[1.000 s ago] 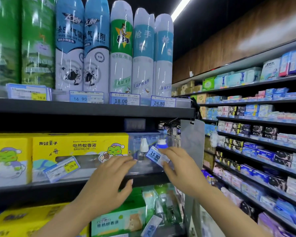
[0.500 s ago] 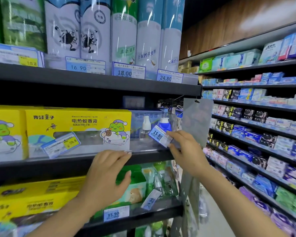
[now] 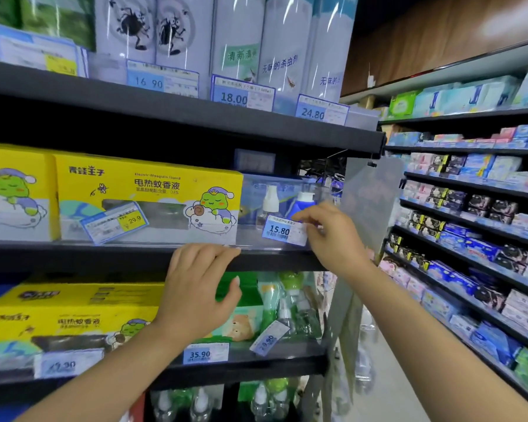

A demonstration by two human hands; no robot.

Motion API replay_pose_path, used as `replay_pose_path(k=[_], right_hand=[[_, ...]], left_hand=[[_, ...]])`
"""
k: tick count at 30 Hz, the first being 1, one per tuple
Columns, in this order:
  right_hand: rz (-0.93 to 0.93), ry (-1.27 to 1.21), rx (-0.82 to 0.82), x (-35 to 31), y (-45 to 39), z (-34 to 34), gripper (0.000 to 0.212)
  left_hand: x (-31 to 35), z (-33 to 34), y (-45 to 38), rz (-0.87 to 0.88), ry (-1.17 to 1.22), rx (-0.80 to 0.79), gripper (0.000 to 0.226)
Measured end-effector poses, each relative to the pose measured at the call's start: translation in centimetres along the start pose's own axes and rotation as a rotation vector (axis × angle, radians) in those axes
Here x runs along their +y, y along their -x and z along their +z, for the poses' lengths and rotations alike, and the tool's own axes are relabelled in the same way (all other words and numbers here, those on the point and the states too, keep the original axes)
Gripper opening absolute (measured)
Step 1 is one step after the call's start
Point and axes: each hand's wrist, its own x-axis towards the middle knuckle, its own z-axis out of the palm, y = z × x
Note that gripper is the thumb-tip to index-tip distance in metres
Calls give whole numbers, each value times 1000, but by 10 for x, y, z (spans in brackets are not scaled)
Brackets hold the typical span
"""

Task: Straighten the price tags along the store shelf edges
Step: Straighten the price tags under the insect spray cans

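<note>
Right hand (image 3: 333, 236) pinches "15.80" tag (image 3: 284, 230)

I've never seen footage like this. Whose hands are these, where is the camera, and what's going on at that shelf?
No robot here: these are a person's two bare hands, filmed by one wide-angle camera worn on the head, looking forward and down. That is why you see only forearms reaching into a shop aisle.

The right hand pinches the 15.80 tag at the front of the middle shelf, a light grip on its right end. The tag sits nearly level. The left hand rests with fingers on the shelf edge, holding nothing.

Left of it, the 29.9 tag is tilted against a yellow box. One shelf down, the 35.90 tag looks straight, and another tag beside it leans sharply. Spray cans stand above.
</note>
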Motion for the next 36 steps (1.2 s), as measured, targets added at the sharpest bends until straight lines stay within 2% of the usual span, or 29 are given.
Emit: replay_pose_path(k=[6, 10, 17, 32, 36], right_hand=[[-171, 9, -7, 16, -4, -5, 26], [-216, -36, -61, 21, -4, 1, 28], [-297, -79, -39, 30, -5, 7, 30], [-321, -126, -27, 32, -13, 4, 32], [-338, -89, -99, 32, -14, 4, 32]], left_hand=[[5, 3, -1, -55, -46, 7, 40], [13, 2, 0, -100, -80, -7, 42], [25, -3, -2, -161, -125, -63, 44], [38, -10, -4, -246, -172, -189, 51], [38, -11, -3, -242, -176, -187, 51]])
